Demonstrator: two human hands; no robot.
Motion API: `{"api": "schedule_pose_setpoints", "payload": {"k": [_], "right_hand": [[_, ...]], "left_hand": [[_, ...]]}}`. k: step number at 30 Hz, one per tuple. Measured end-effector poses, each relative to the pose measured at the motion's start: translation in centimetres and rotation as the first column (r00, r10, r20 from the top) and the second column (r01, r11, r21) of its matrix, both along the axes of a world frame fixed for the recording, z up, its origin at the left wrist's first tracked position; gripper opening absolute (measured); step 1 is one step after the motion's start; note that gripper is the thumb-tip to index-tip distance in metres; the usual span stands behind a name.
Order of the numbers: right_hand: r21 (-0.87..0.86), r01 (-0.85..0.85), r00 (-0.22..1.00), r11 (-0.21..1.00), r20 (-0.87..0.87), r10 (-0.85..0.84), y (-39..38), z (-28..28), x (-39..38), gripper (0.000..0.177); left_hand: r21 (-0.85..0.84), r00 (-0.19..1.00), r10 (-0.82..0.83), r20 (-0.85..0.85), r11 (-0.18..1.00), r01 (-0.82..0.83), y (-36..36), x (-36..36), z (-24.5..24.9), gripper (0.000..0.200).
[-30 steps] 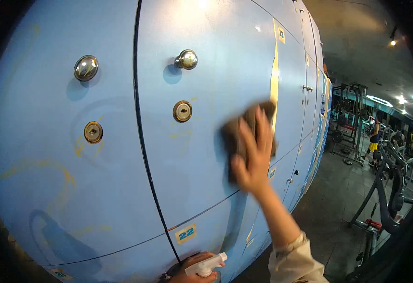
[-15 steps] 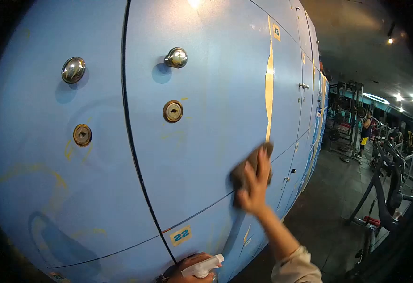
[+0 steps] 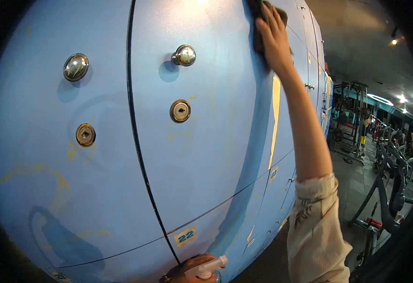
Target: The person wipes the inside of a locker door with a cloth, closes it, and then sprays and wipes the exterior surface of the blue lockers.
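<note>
My right hand [image 3: 275, 43] presses a dark cloth [image 3: 258, 41] flat against a blue locker door [image 3: 211, 141], high up near the door's right edge. The fingers lie spread over the cloth, and the arm reaches up in a beige sleeve. Low in the view, my left hand [image 3: 190, 267] is wrapped around a spray bottle with a white trigger head [image 3: 209, 268]; most of the bottle is out of view. Just above that hand is a yellowed label [image 3: 185, 237] reading 22.
Two round metal knobs [image 3: 76, 67] and two keyhole locks [image 3: 180, 111] stick out from the doors. A pale yellow strip [image 3: 275, 120] runs down the door edge. At right are gym machines [image 3: 388, 188] on a dark floor and a distant person [image 3: 363, 134].
My right hand and the cloth have swept from the door's lower right corner up to its top. My left hand stays low with the spray bottle. The view has shifted slightly.
</note>
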State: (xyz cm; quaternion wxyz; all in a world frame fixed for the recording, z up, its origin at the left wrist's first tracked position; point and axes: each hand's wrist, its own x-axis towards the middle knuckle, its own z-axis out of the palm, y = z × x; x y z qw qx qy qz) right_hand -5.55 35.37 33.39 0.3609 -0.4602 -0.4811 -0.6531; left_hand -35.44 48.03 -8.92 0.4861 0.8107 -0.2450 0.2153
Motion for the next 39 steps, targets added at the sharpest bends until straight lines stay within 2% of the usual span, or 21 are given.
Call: {"api": "schedule_pose_setpoints", "payload": {"k": [1, 3, 6, 9, 12, 14, 15, 17, 18, 21, 23, 24, 26, 27, 28, 30, 32, 33, 36, 38, 39], "right_hand": [[0.068, -0.024, 0.999, 0.997, -0.027, 0.026, 0.4, -2.8, -0.5, 0.052], [0.02, 0.027, 0.996, 0.999, -0.088, -0.025, -0.2, -8.6, -1.1, 0.051], [-0.032, 0.007, 0.982, 0.999, -0.189, -0.013, -1.2, -19.5, -2.2, 0.059], [-0.098, 0.002, 0.95, 0.995, -0.31, -0.032, -2.2, -32.0, -2.6, 0.059], [-0.196, -0.038, 0.918, 0.98, -0.395, -0.043, -3.4, -44.1, -2.4, 0.06], [-0.258, -0.062, 0.912, 0.964, -0.406, -0.05, -4.0, -49.1, -2.4, 0.061], [-0.273, -0.055, 0.925, 0.96, -0.377, -0.054, -4.1, -48.5, -2.7, 0.06], [-0.302, -0.043, 0.947, 0.952, -0.315, -0.057, -3.7, -46.7, -2.8, 0.059], [-0.308, -0.032, 0.962, 0.951, -0.267, -0.054, -3.4, -44.0, -2.9, 0.057], [-0.31, 0.036, 0.991, 0.95, -0.113, -0.074, -1.9, -31.8, -4.4, 0.056], [-0.245, 0.044, 0.994, 0.969, -0.089, -0.068, -0.7, -22.6, -5.4, 0.061], [-0.179, 0.061, 0.998, 0.982, -0.022, -0.066, -0.1, -17.9, -5.5, 0.059], [-0.119, 0.049, 0.993, 0.992, 0.115, -0.035, 0.9, -8.9, -5.1, 0.055], [-0.086, 0.037, 0.99, 0.996, 0.136, -0.025, 1.5, -4.8, -4.3, 0.053], [-0.054, 0.025, 0.987, 0.998, 0.157, -0.016, 1.9, -1.5, -4.1, 0.051], [-0.114, 0.17, 0.985, 0.979, -0.003, -0.172, 1.5, 2.4, -6.9, 0.057], [-0.106, 0.124, 0.992, 0.987, -0.018, -0.126, 1.9, 3.9, -7.5, 0.059], [-0.102, 0.129, 0.99, 0.986, 0.078, -0.121, 2.1, 4.1, -6.7, 0.058], [-0.1, 0.052, 0.989, 0.994, 0.145, -0.037, 2.4, 0.7, -6.8, 0.055], [-0.079, -0.012, 0.996, 0.997, 0.084, 0.019, 3.0, -4.7, -7.4, 0.05], [-0.107, 0.011, 0.999, 0.994, 0.051, -0.006, 2.9, -7.9, -8.3, 0.051]], "left_hand": [[-0.046, 0.994, -0.033, -0.105, 0.999, 0.029, 0.3, 0.1, -0.4, 0.036], [-0.138, 0.945, -0.114, -0.305, 0.988, 0.074, 1.2, 0.2, -2.1, 0.038], [-0.261, 0.991, 0.095, -0.091, 0.958, -0.116, 0.4, 0.0, -5.6, 0.04], [0.006, 0.98, 0.115, 0.164, 0.993, -0.118, 0.8, 0.9, -5.0, 0.042], [0.137, 0.989, 0.11, 0.097, 0.983, -0.123, 1.4, 1.3, -5.5, 0.043], [0.02, 0.976, 0.101, 0.192, 0.994, -0.107, 0.3, 1.0, -4.0, 0.043], [-0.037, 0.965, 0.099, 0.241, 0.995, -0.093, 0.0, 0.9, -3.4, 0.043], [0.049, 0.961, 0.113, 0.251, 0.99, -0.129, 0.5, 1.2, -4.0, 0.042], [0.094, 0.959, 0.122, 0.258, 0.984, -0.15, 0.8, 1.3, -4.4, 0.042], [-0.046, 0.989, 0.13, 0.07, 0.991, -0.127, 0.7, 1.2, -5.3, 0.041], [0.023, 0.994, 0.102, 0.032, 0.994, -0.103, 0.4, 1.2, -3.2, 0.04], [0.06, 0.996, 0.092, 0.011, 0.994, -0.092, 0.3, 1.0, -1.9, 0.039], [-0.003, 0.999, 0.048, 0.002, 0.999, -0.048, 0.0, 0.3, -0.7, 0.036], [-0.037, 1.0, 0.027, -0.001, 0.999, -0.027, 0.0, 0.2, -0.3, 0.034], [0.03, 0.998, 0.059, -0.019, 0.998, -0.058, 0.0, 0.3, 0.1, 0.033], [0.165, 0.991, 0.122, -0.05, 0.98, -0.113, 0.0, 0.3, 0.5, 0.031], [0.124, 0.965, 0.26, 0.024, 0.957, -0.261, 0.5, 0.9, -5.4, 0.031], [0.1, 0.943, 0.326, 0.06, 0.938, -0.331, 0.6, 1.1, -7.4, 0.03], [0.061, 0.999, 0.046, 0.01, 0.997, -0.047, -0.2, 0.0, 0.7, 0.032], [0.078, 0.995, 0.078, 0.057, 0.994, -0.082, 0.4, 0.1, -1.6, 0.034], [0.086, 0.993, 0.093, 0.078, 0.991, -0.1, 0.6, 0.3, -2.6, 0.034]]}}
